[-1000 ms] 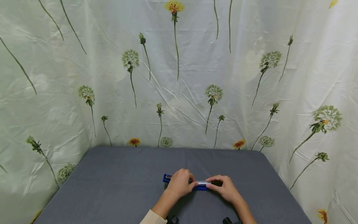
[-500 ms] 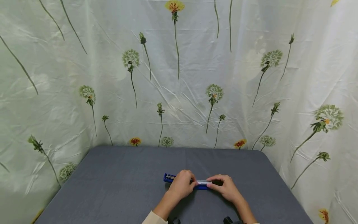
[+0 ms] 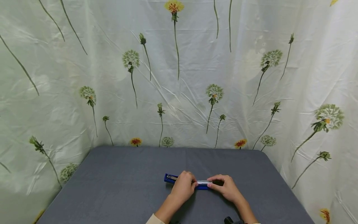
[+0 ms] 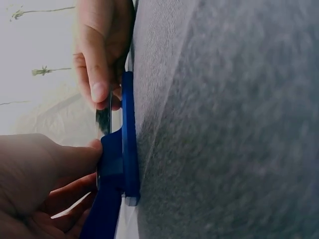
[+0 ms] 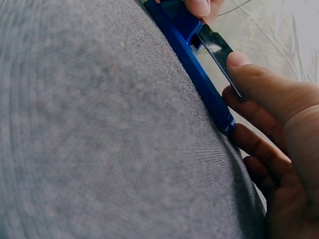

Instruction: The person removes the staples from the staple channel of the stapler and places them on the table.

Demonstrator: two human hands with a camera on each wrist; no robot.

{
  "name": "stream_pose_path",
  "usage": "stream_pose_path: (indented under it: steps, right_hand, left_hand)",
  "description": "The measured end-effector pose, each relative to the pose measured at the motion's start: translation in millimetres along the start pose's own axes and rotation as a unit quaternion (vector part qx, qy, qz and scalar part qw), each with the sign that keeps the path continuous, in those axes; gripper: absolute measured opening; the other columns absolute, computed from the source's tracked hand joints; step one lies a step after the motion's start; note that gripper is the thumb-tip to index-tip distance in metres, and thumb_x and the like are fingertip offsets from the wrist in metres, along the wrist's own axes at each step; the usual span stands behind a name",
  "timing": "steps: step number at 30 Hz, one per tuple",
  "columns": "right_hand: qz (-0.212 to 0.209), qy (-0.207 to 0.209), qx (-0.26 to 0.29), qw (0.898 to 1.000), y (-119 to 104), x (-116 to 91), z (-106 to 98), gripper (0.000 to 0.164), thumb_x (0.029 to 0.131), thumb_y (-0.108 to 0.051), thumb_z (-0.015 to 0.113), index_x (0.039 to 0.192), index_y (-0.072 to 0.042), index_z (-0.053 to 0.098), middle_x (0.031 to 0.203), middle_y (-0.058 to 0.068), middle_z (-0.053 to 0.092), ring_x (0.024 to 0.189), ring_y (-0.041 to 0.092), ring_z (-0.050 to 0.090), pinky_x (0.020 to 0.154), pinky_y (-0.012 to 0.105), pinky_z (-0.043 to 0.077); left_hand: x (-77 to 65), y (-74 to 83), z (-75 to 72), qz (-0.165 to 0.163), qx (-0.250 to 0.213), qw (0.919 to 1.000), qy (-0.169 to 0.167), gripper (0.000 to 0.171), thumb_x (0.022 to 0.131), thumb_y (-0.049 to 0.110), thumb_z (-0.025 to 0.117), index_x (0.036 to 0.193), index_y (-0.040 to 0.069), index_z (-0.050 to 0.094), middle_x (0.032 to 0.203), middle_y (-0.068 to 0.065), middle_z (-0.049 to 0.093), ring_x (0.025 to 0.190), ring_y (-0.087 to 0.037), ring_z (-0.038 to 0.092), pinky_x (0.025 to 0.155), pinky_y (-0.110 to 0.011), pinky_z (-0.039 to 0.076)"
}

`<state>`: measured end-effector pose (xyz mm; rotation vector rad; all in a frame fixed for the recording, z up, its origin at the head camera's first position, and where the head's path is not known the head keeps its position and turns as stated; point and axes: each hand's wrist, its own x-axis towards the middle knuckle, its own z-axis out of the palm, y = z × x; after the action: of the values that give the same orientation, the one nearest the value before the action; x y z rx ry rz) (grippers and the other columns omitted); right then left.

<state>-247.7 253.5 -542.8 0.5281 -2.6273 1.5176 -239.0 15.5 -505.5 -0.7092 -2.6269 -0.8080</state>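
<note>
A blue stapler point(image 3: 202, 187) lies on the grey cloth with its top arm swung back to the left, baring the metal magazine point(image 5: 218, 50). My left hand point(image 3: 183, 186) grips the stapler at its middle, thumb and fingers on either side near the hinge. With thumb and forefinger my right hand point(image 3: 227, 187) pinches the magazine's right end, seen close in the right wrist view. Below the raised magazine runs the blue base point(image 4: 130, 149), a narrow gap between them. The left fingers hide part of the hinge in the head view.
The grey-covered table point(image 3: 126, 186) reaches back to a pale curtain point(image 3: 179, 93) printed with dandelions, which hangs behind it and along both sides. A black strap piece point(image 3: 228, 220) shows by the right wrist at the front.
Both hands keep their hold on the stapler. The left hand and forearm have shifted very slightly to the right; the right hand is nearly still.
</note>
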Motion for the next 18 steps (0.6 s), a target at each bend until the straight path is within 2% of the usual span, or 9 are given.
stream_pose_path:
  steps: [5,11,18]
  right_hand:
    - [0.009,-0.006,0.002,1.0,-0.1,-0.2,-1.3,0.02,0.088,-0.031,0.082,0.105,-0.021,0.081,0.106,0.0,0.078,0.093,0.004,0.068,0.082,0.023,0.053]
    - [0.016,-0.01,-0.001,1.0,0.3,0.7,-2.9,0.02,0.089,-0.032,0.082,0.105,-0.02,0.081,0.106,0.002,0.078,0.093,0.004,0.067,0.081,0.023,0.053]
    - [0.012,-0.017,0.013,1.0,1.3,0.1,-2.1,0.021,0.089,-0.031,0.081,0.106,-0.019,0.081,0.107,0.003,0.078,0.094,0.004,0.068,0.082,0.023,0.053]
  left_hand:
    - [-1.2,0.2,0.9,-0.003,-0.016,0.9998,0.005,0.011,0.081,0.01,0.087,0.074,0.013,0.078,0.076,0.006,0.072,0.079,-0.011,0.062,0.075,-0.029,0.053]
    - [0.3,-1.9,-0.5,-0.024,-0.033,0.9991,-0.008,0.01,0.082,0.017,0.088,0.078,0.017,0.079,0.08,0.007,0.072,0.078,-0.011,0.06,0.073,-0.03,0.051]
    - [4.6,-4.6,-0.5,-0.04,-0.022,0.9989,-0.009,0.011,0.081,0.025,0.09,0.079,0.021,0.08,0.082,0.007,0.074,0.074,-0.008,0.065,0.065,-0.027,0.052]
